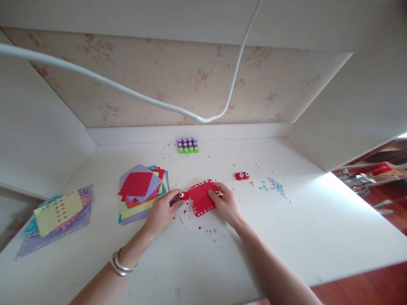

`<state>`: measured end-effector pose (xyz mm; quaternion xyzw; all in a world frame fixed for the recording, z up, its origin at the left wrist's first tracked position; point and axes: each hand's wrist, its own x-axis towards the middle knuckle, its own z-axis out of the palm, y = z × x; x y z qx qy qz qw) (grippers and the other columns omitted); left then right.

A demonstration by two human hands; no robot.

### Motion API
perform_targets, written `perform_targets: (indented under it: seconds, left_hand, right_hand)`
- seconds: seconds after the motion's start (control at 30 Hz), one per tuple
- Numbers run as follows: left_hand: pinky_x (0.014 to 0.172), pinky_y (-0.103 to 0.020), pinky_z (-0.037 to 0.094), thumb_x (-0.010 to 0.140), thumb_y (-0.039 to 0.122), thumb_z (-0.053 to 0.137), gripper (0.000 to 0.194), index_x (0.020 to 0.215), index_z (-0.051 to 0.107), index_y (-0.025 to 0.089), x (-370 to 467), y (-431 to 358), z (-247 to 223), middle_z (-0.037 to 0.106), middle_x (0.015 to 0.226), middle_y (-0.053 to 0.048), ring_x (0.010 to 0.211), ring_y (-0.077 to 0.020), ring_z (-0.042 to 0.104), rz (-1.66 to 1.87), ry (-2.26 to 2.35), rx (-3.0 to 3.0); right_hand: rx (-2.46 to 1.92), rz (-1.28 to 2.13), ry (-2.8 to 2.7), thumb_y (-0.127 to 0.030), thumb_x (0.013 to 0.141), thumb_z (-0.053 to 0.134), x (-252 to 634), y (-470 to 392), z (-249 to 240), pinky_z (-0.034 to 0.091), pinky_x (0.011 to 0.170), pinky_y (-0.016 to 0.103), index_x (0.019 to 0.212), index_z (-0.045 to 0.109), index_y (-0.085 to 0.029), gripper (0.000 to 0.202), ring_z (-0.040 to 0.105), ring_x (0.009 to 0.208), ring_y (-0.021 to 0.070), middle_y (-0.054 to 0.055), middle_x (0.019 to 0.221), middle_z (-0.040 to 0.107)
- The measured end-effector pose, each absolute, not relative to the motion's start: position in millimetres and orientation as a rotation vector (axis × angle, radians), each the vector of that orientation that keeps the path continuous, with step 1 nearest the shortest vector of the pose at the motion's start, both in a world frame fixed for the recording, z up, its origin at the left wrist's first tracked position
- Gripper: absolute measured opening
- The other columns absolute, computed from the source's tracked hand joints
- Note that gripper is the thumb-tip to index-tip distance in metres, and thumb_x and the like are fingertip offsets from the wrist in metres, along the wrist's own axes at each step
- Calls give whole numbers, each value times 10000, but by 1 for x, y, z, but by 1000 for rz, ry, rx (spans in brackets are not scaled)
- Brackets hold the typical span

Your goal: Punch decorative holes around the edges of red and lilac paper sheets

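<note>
Red paper is in right hand; left hand holds punch.

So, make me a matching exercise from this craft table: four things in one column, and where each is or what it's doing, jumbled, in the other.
1. Left hand
2. Right hand
3. Yellow sheet
4. Purple and green punches

A. Lying on the leftmost paper pile
B. Holding a small red punch
C. Grouped at the back
D. Gripping the red sheet by its right side

Pairs: 1-B, 2-D, 3-A, 4-C
</note>
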<state>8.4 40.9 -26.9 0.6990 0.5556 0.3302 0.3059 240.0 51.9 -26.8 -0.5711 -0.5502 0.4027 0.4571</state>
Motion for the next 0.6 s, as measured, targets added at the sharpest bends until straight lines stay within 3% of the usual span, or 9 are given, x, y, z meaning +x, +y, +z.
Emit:
perform_targets:
  seconds: [0.6]
  left_hand:
    - [869,-297,520,847,268,624,254,1098,597,238,10,37,-29,685,1064,-35,944,-174,656,916,1471,2021]
  right_hand:
    - [-1349,1144,-1324,-348,846,532,235,52,-31,551,697,319,1044,603,-209,252,676,806,193,60,975,709]
